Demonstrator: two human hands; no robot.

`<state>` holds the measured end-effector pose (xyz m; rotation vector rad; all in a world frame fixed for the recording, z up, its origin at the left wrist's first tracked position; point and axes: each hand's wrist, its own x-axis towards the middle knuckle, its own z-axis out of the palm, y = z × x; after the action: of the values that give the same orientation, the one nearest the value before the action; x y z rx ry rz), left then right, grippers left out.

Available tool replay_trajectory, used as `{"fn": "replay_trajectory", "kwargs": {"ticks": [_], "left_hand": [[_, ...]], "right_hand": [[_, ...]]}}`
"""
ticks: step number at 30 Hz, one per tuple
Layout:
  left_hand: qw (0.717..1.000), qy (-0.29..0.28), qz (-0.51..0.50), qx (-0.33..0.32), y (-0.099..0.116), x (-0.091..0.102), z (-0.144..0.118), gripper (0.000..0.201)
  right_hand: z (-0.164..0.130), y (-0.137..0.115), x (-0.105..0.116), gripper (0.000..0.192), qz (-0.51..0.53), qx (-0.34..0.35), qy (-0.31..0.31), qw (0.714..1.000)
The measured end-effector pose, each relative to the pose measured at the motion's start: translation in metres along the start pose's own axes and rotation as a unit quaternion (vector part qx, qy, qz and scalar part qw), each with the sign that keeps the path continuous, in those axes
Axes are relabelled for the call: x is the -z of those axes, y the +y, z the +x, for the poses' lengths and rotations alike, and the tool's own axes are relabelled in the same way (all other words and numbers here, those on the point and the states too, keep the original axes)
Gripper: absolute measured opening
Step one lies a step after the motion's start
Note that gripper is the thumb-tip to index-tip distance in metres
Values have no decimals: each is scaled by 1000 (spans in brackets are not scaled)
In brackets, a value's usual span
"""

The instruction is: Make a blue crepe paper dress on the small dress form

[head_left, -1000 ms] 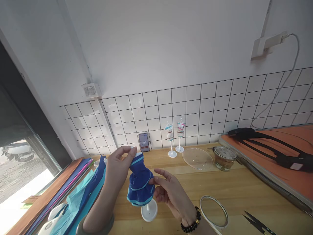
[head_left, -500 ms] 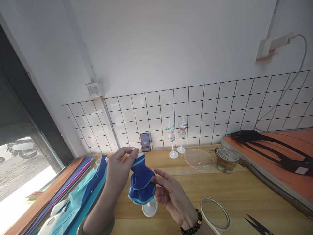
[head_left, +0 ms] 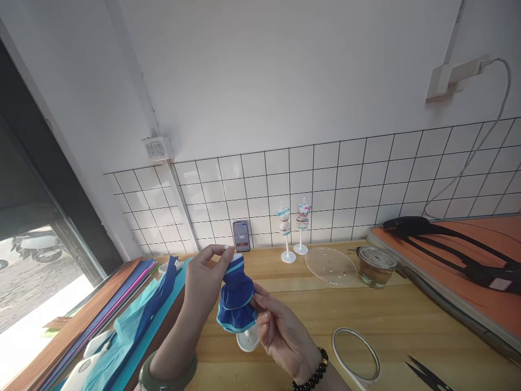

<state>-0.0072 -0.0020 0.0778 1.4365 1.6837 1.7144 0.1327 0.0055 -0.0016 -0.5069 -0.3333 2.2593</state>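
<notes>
A small blue doll dress point(head_left: 236, 293) with a ruffled, layered skirt and light-blue trim is on a miniature mannequin, whose white round base point(head_left: 247, 342) shows below the hem. My left hand point(head_left: 207, 277) pinches the top of the dress, where a bit of white shows at the neck. Its thumb and fingers are closed there. At the skirt's right side, my right hand point(head_left: 283, 331) has its thumb and index finger closed on the fabric edge, the other fingers curled. The mannequin's body is hidden under the dress.
Two little dressed mannequins point(head_left: 285, 228) and a phone point(head_left: 241, 237) stand by the tiled wall. A clear disc point(head_left: 330, 266), a lidded glass jar point(head_left: 376, 266), a hoop point(head_left: 356, 354) and dark tweezers point(head_left: 427, 373) lie to the right. Blue fabric strips point(head_left: 138, 315) lie left.
The dress has turned slightly more upright and its hem has risen a little. My left hand has shifted slightly right; my right hand stays at the skirt's edge.
</notes>
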Motion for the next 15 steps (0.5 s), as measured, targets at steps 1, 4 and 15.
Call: {"fn": "replay_trajectory", "kwargs": {"ticks": [1,4,15], "left_hand": [[1000,-1,-1,1,0,-1,0,24],[1000,-3,-6,5,-1,-3,-1,25],[1000,20,-11,4,0,-3,-1,25]], "right_hand": [[-1,1,0,51,-2,6,1,1000],[-2,7,-1,55,-11,30,12,999],[-3,10,-4,66,-37,72,38,996]]}}
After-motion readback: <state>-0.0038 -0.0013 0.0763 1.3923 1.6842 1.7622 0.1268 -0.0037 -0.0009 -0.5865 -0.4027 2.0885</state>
